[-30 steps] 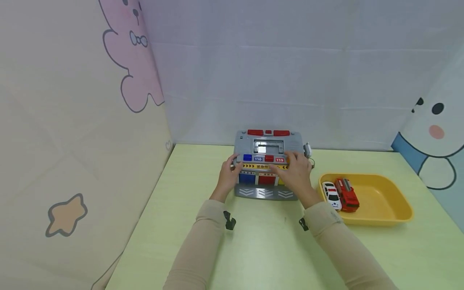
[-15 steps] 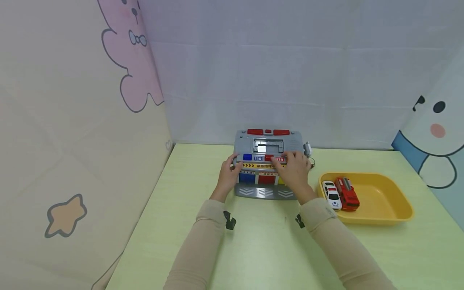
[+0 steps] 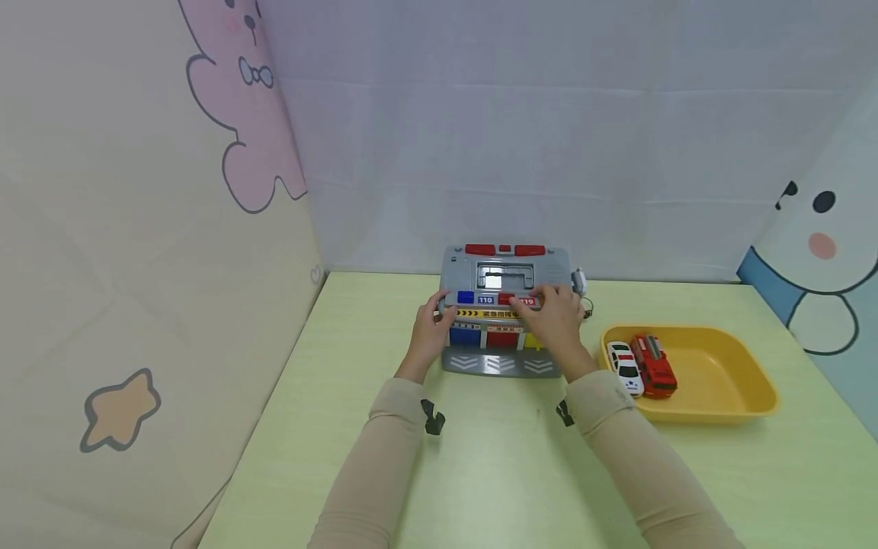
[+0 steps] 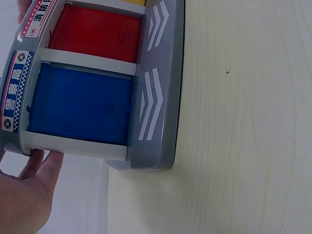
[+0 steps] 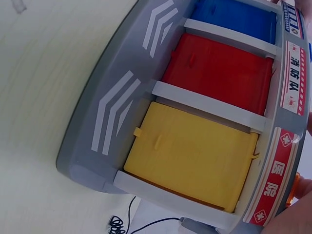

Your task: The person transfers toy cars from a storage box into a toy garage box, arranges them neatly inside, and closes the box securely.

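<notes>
A grey toy garage (image 3: 554, 267) stands on the table against the back wall. Its three doors, blue (image 4: 80, 102), red (image 5: 219, 73) and yellow (image 5: 192, 151), are all down. My left hand (image 3: 427, 337) grips the garage's left front corner, thumb in front, fingers along the side. Over the right part of the top reaches my right hand (image 3: 559, 324), its thumb at the red button (image 3: 506, 298) and its other fingertips at the 119 label. A blue button (image 3: 466, 297) lies between the two hands. Part of the right front edge is hidden by the right hand.
To the right is a yellow tray (image 3: 720, 374) with a white toy police car (image 3: 626, 370) and a red toy fire engine (image 3: 655, 367) at its left end. A grey handset (image 5: 200, 226) on a black cord (image 5: 146, 226) hangs at the garage's right side.
My right hand has shifted slightly left along the garage top, its thumb from the front strip up to the red button. The left hand keeps its grip, and the garage stays in place.
</notes>
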A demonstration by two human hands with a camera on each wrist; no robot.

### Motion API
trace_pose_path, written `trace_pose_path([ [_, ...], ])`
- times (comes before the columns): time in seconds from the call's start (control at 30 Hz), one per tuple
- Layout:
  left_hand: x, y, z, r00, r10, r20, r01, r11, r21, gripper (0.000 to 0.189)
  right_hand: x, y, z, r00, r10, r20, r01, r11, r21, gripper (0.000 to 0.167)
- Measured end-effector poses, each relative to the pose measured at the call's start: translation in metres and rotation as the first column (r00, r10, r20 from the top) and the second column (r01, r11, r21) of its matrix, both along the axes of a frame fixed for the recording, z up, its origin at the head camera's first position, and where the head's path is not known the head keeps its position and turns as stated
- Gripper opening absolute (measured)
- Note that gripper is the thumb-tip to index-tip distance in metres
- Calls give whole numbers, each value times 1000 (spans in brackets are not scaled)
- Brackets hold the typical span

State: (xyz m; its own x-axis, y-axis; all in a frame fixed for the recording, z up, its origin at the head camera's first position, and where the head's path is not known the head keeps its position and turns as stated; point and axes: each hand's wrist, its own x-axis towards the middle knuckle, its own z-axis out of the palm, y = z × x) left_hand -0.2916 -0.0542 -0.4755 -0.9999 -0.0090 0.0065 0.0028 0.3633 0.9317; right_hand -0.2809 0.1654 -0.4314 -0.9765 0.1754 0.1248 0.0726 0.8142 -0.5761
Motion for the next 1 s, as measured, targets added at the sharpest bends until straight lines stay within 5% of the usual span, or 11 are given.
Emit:
trace_pose_path([
  [0.6,2,-1,0,1000,-16,-19,16,1000,24,47,3,0,5,998,8,66,-6,999,-33,53],
  [1.0,1,-1,1,1000,-7,-14,8,1000,29,47,10,11,5,995,97,4,-96,990,-104,55],
])
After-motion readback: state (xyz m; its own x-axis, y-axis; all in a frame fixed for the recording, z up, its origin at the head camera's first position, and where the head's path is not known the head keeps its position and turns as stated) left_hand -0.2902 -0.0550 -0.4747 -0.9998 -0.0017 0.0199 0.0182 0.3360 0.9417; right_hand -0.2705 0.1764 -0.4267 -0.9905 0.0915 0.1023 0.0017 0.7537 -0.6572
